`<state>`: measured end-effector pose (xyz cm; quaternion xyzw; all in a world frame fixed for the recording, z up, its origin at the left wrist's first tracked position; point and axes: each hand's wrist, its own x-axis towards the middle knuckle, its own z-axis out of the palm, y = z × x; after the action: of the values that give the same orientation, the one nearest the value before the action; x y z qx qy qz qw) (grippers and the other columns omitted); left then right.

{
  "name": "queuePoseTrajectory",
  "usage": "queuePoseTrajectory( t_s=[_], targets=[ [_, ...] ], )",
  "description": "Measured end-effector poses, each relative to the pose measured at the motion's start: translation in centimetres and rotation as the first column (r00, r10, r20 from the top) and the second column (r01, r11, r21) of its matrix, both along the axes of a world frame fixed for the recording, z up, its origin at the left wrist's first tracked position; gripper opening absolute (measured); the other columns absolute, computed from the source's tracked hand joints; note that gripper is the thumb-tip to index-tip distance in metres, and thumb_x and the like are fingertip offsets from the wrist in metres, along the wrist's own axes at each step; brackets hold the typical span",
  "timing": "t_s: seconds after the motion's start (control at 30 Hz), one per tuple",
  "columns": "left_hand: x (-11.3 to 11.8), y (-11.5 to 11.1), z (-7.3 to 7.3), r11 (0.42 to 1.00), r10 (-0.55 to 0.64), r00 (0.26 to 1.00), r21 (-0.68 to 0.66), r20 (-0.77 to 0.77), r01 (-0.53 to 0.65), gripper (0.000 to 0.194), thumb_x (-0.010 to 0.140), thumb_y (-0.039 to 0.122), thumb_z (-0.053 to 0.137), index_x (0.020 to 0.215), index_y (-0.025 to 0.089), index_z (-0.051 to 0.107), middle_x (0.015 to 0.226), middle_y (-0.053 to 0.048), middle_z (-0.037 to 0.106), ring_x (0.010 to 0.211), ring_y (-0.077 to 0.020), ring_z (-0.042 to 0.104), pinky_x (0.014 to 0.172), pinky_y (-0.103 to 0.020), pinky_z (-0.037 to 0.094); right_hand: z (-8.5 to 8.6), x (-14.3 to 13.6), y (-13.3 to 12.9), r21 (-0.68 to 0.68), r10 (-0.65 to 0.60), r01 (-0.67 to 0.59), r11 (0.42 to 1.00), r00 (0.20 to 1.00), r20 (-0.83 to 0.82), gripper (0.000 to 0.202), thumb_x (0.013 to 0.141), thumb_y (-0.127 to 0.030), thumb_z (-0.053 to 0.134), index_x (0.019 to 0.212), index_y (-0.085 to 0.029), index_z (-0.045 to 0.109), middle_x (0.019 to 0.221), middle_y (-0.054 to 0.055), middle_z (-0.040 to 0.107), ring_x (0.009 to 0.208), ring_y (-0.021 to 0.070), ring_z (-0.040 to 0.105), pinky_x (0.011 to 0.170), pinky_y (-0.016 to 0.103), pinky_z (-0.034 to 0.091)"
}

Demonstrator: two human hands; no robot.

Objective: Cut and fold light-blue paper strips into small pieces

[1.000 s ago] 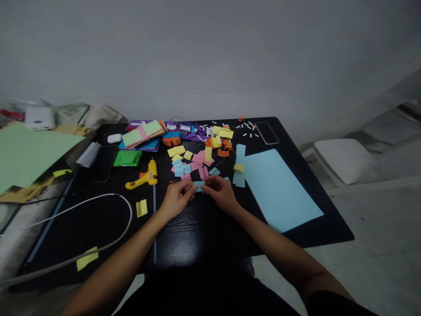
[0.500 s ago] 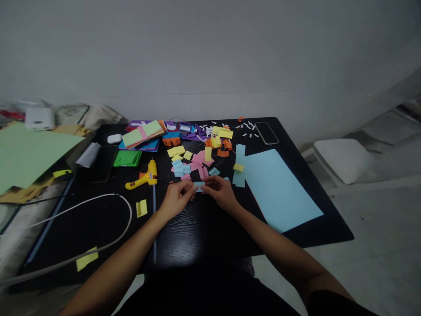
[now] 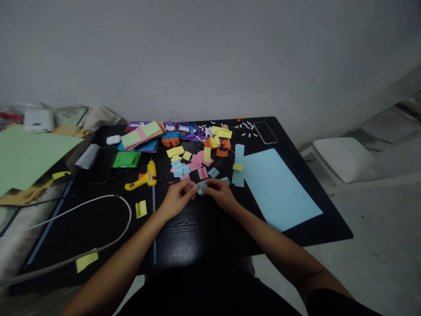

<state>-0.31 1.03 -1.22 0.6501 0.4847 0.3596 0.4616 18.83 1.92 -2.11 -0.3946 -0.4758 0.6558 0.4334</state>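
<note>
A small light-blue piece of paper (image 3: 201, 188) is pinched between my two hands above the black table. My left hand (image 3: 179, 196) grips its left side, fingers closed. On the other side, my right hand (image 3: 221, 193) holds the paper between thumb and fingers. Just beyond my fingertips lie pink paper pieces (image 3: 198, 158), a cluster of blue paper pieces (image 3: 179, 168) and several yellow pieces (image 3: 175, 152). A blue paper strip (image 3: 239, 153) with a yellow piece across it rests to the right of my right hand.
A yellow glue gun (image 3: 144, 176) lies left of my hands, near a looped white cable (image 3: 126, 219). At right is a large light-blue sheet (image 3: 281, 193), with a phone (image 3: 265, 133) behind it. Stacked coloured paper (image 3: 143, 135) sits at the back left.
The small blue paper between my fingers has turned from lying level to a tilted angle. My hands stay in nearly the same place, and the view has shifted very slightly.
</note>
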Motion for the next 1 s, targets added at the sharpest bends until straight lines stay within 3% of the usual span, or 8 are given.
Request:
queuePoseTrajectory(
  t_s=[0.33, 0.7, 1.0],
  targets=[
    [0.2, -0.3, -0.2, 1.0, 0.006, 0.999, -0.016, 0.051, -0.005, 0.034, 0.096, 0.048, 0.059, 0.086, 0.017, 0.071, 0.069, -0.001, 0.067, 0.06, -0.0137, 0.061, 0.057, -0.024, 0.05, -0.8, -0.4, -0.2, -0.088, -0.037, 0.032, 0.996, 0.998, -0.059, 0.041, 0.062, -0.036, 0.092, 0.093, -0.022, 0.069, 0.085, -0.001, 0.076, 0.077, 0.0175, 0.073, 0.08, 0.034, 0.061],
    [-0.1, -0.4, 0.1, 0.99, -0.025, 0.983, 0.133, -0.18, 0.05, 0.036, 0.103, 0.04, 0.047, 0.084, 0.018, 0.068, 0.072, 0.0, 0.065, 0.063, -0.0132, 0.059, 0.063, -0.024, 0.045, -0.7, -0.1, 0.1, -0.11, -0.042, 0.037, 0.993, 0.998, -0.042, 0.047, 0.057, -0.031, 0.095, 0.096, -0.02, 0.07, 0.083, 0.0, 0.078, 0.076, 0.0192, 0.076, 0.09, 0.04, 0.061],
    [0.1, -0.2, 0.3, 0.978, 0.077, 0.98, 0.204, -0.185, -0.039, 0.037, 0.101, 0.04, 0.05, 0.072, 0.019, 0.059, 0.063, 0.002, 0.057, 0.06, -0.013, 0.053, 0.061, -0.025, 0.04, -0.7, -0.1, 0.1, -0.239, 0.004, -0.03, 0.971, 0.994, -0.11, 0.047, 0.059, -0.039, 0.095, 0.091, -0.015, 0.07, 0.077, 0.001, 0.076, 0.065, 0.0177, 0.075, 0.076, 0.038, 0.066]
  ],
)
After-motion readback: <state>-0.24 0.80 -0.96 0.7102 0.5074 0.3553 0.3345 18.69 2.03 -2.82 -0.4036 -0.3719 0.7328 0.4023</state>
